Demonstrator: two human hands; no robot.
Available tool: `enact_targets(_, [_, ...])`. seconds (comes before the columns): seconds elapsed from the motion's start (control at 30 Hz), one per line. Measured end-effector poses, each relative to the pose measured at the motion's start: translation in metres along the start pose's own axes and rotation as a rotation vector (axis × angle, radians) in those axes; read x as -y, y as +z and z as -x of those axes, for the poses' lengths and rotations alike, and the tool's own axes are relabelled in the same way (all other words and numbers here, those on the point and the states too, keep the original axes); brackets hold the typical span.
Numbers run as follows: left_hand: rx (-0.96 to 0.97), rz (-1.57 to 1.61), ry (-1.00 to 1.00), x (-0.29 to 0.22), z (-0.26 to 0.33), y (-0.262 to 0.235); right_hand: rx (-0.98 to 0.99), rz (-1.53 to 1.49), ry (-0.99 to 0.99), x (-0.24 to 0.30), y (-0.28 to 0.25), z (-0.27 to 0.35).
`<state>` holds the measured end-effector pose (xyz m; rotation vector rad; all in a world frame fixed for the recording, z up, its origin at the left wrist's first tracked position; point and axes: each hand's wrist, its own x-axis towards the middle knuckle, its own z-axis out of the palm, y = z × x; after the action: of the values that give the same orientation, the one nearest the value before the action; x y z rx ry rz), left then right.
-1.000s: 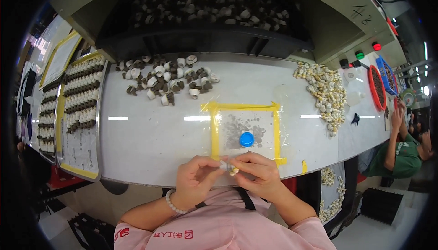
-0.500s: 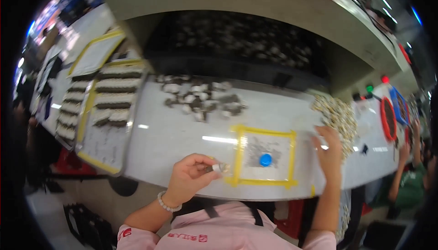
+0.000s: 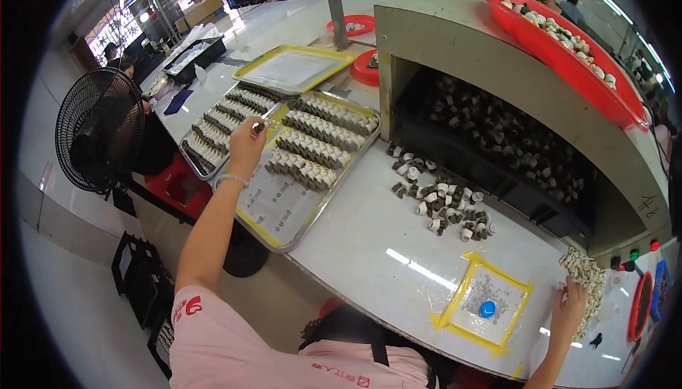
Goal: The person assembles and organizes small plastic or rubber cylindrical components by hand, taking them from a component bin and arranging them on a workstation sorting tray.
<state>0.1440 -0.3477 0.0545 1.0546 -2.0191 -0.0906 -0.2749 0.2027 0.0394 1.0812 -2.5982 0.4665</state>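
My left hand [image 3: 246,146] is stretched out over the left part of a metal tray [image 3: 302,229] edged in yellow tape. Its fingertips pinch a small dark-and-white cylindrical part [image 3: 259,127]. Several tight rows of similar parts [image 3: 316,140] stand in that tray, and more rows [image 3: 213,130] fill a tray beside it. At the far right, my right hand [image 3: 570,309] has its fingers bent at the edge of a pile of small cream-coloured pieces [image 3: 584,268]. What lies between those fingertips is hidden.
Loose dark-and-white parts [image 3: 447,201] lie mid-table, before a grey housing [image 3: 440,30] with a dark bin of more parts. A yellow-taped square [image 3: 462,304] holds a blue cap [image 3: 486,309]. A red tray [image 3: 561,51] rests on the housing; a black fan [image 3: 96,130] stands left.
My view has swung left. My left hand has moved from beside the taped square to the tray, still pinching the small part. My right hand has come to the cream pile, fingers bending in.
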Motion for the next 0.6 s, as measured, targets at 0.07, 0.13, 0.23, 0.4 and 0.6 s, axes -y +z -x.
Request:
enact_targets(0.07, [0.025,-0.056,0.109,0.027,-0.008,0.016,-0.006,0.008,-0.086,0.013,-0.003,0.01])
enact_targets(0.13, [0.091,-0.135,0.261,0.028,-0.011,0.027,-0.002,0.025,-0.095,0.015,0.0,0.023])
enact_targets(0.23, [0.164,-0.17,0.258,0.025,-0.01,0.027,-0.003,0.017,-0.079,0.02,0.003,0.037])
enact_targets(0.4, [0.323,0.108,0.033,0.031,-0.007,0.016,-0.02,-0.053,-0.014,0.031,0.002,0.046])
enact_targets(0.6, [0.296,0.307,-0.257,0.056,-0.003,0.022,0.038,-0.019,-0.095,0.024,0.007,0.046])
